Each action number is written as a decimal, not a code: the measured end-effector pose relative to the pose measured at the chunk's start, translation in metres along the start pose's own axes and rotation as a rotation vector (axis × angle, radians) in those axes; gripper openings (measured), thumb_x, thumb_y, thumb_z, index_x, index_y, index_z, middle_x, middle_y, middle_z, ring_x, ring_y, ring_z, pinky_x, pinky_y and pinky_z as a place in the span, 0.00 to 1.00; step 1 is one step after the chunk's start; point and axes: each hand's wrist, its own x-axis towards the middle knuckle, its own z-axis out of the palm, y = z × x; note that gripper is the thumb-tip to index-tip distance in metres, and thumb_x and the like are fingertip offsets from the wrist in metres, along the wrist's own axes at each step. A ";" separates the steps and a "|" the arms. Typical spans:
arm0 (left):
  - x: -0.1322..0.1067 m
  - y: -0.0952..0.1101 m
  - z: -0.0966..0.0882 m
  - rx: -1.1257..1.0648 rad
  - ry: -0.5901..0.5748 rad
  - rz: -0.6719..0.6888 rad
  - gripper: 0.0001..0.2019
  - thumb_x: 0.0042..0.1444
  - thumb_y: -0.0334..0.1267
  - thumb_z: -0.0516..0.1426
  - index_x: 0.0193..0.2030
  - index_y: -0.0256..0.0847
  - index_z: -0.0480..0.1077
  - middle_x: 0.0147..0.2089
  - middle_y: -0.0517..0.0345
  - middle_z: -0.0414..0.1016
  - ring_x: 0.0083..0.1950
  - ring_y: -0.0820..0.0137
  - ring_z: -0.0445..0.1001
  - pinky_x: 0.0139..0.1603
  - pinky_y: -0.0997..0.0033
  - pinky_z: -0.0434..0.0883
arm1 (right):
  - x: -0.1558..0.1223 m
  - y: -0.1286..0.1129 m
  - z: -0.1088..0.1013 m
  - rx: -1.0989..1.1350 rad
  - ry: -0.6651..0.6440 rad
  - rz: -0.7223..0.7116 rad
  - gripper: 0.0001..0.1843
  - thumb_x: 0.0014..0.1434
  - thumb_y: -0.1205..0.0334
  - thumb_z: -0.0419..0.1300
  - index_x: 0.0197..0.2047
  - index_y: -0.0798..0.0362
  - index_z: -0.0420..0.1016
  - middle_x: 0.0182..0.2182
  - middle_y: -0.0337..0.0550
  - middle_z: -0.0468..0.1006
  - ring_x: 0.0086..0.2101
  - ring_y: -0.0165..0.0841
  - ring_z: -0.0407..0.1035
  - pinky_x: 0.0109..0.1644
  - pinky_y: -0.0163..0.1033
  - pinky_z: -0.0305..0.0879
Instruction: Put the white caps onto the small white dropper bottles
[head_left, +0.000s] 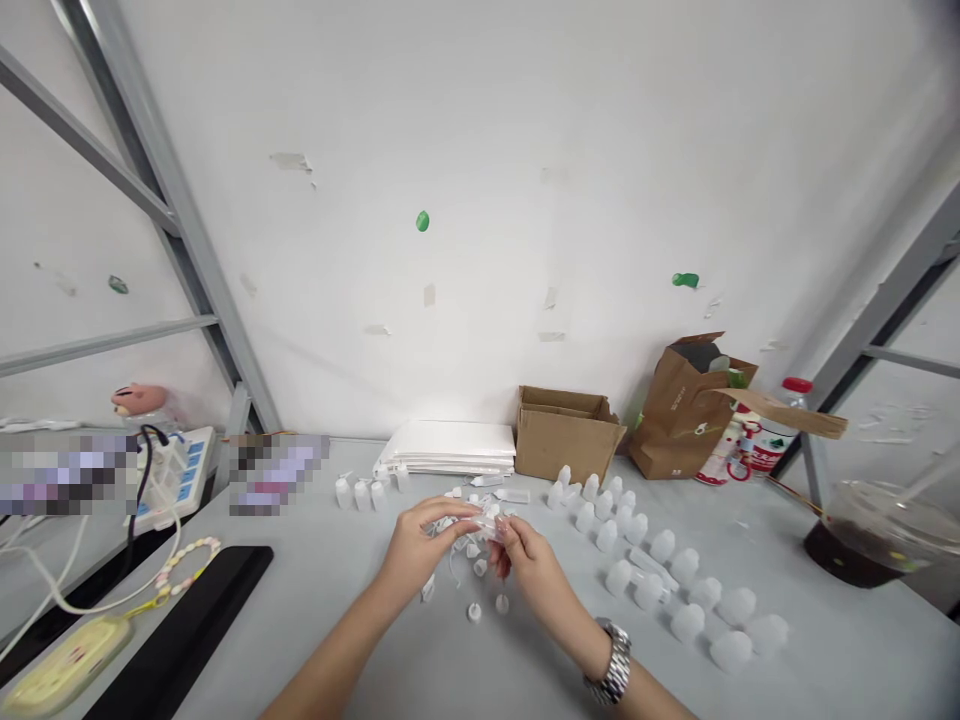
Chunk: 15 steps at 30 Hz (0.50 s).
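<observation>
White caps (474, 613) are being kept close, likely for reach. A clear tube (487, 525) is being pinched steady by left hand (427, 535) and right hand (529, 558).

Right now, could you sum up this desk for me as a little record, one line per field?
Left hand: pinching a small clear piece
Right hand: fingertips at that piece's end; metal watch on the wrist
Around the hands: loose white caps
Right side: translucent bottles, brown paper bag, dark drink
Behind: open cardboard box, white stack
</observation>
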 end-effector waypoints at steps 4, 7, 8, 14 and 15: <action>-0.001 -0.005 0.000 0.090 0.067 0.009 0.05 0.46 0.40 0.60 0.26 0.45 0.77 0.32 0.57 0.79 0.40 0.65 0.73 0.44 0.70 0.67 | -0.006 -0.004 0.001 -0.244 0.048 -0.067 0.18 0.62 0.51 0.42 0.26 0.51 0.61 0.21 0.37 0.68 0.24 0.31 0.63 0.31 0.35 0.57; -0.001 -0.008 0.000 0.110 0.106 -0.035 0.05 0.46 0.40 0.59 0.27 0.44 0.76 0.31 0.57 0.78 0.39 0.65 0.73 0.42 0.71 0.67 | -0.010 -0.005 0.003 -0.328 0.054 -0.101 0.14 0.62 0.56 0.42 0.29 0.51 0.61 0.24 0.39 0.69 0.26 0.32 0.63 0.32 0.35 0.57; 0.000 -0.008 0.000 0.107 0.115 -0.051 0.05 0.46 0.40 0.59 0.26 0.44 0.76 0.31 0.57 0.78 0.39 0.65 0.73 0.42 0.71 0.66 | -0.011 -0.004 0.003 -0.348 0.053 -0.113 0.13 0.62 0.57 0.43 0.30 0.52 0.62 0.25 0.40 0.69 0.27 0.32 0.64 0.32 0.35 0.57; 0.004 -0.005 0.000 -0.082 0.132 -0.151 0.08 0.47 0.40 0.57 0.22 0.40 0.71 0.26 0.57 0.77 0.34 0.67 0.74 0.39 0.72 0.67 | -0.015 -0.003 0.005 -0.400 0.029 -0.177 0.05 0.59 0.63 0.48 0.37 0.52 0.63 0.30 0.41 0.70 0.31 0.33 0.63 0.36 0.36 0.58; 0.005 -0.004 0.000 -0.122 0.129 -0.164 0.08 0.47 0.41 0.58 0.22 0.39 0.71 0.26 0.56 0.77 0.33 0.66 0.74 0.39 0.72 0.67 | -0.016 -0.004 0.006 -0.395 0.028 -0.169 0.05 0.59 0.63 0.49 0.36 0.52 0.63 0.30 0.41 0.70 0.31 0.33 0.63 0.36 0.36 0.58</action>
